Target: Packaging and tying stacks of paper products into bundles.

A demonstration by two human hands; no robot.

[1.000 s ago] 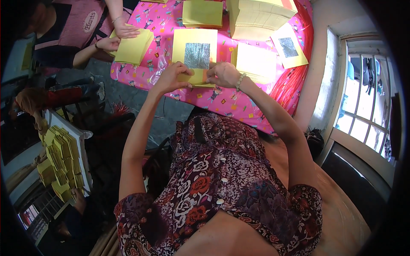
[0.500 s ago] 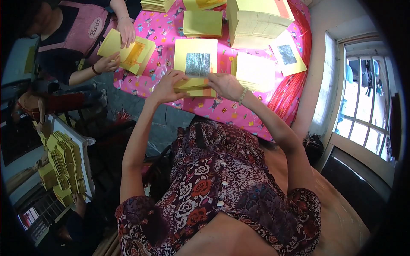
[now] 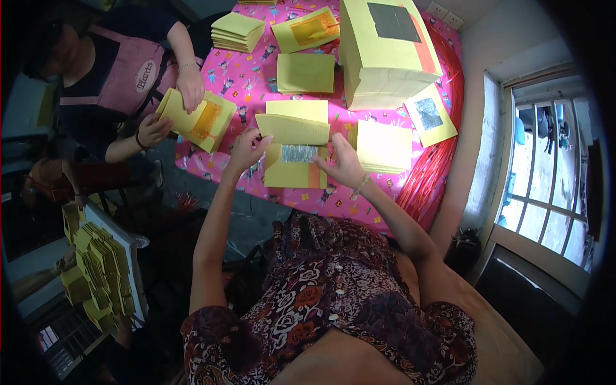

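Yellow rectangular paper sheet (image 3: 293, 130): between my hands; best folded evenly.
Left hand (image 3: 248, 149): pinching its edge.
Right hand (image 3: 345, 165): hold unclear.

Patterned pink tablecloth (image 3: 359, 204); long red strands (image 3: 427, 173) along its right edge; wall sockets (image 3: 438, 10), top right; barred window (image 3: 545, 192), far right; co-worker (image 3: 151, 27) in pink apron (image 3: 122, 61), upper left.
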